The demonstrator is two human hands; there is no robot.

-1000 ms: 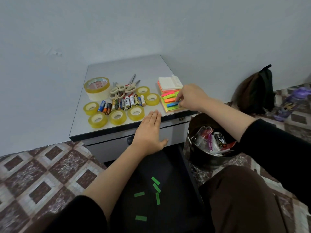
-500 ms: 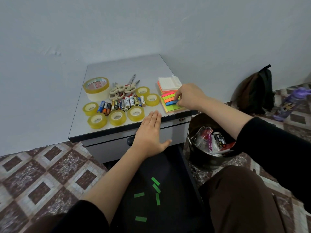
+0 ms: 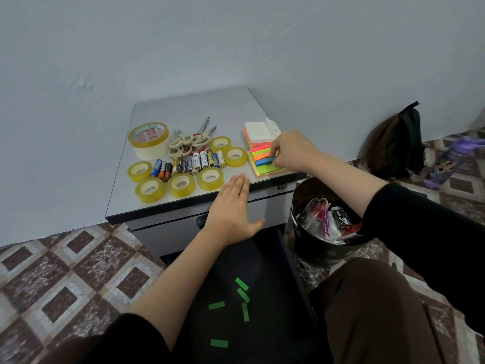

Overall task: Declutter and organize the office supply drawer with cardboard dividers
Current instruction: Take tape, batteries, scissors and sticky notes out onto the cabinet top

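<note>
Right of centre, the right hand [image 3: 291,151] pinches the blue flags [image 3: 264,161] on the sticky pad [image 3: 265,169]; the left hand [image 3: 231,206] lies flat, mid-frame. I'd keep that stack square; the open drawer [image 3: 262,258] waits lower centre.

The right hand [image 3: 291,151] covers the right ends of the index tabs [image 3: 262,156], the left hand [image 3: 231,214] hides most of the drawer handle [image 3: 200,221], and print on the batteries [image 3: 189,164] is too small to read.
</note>
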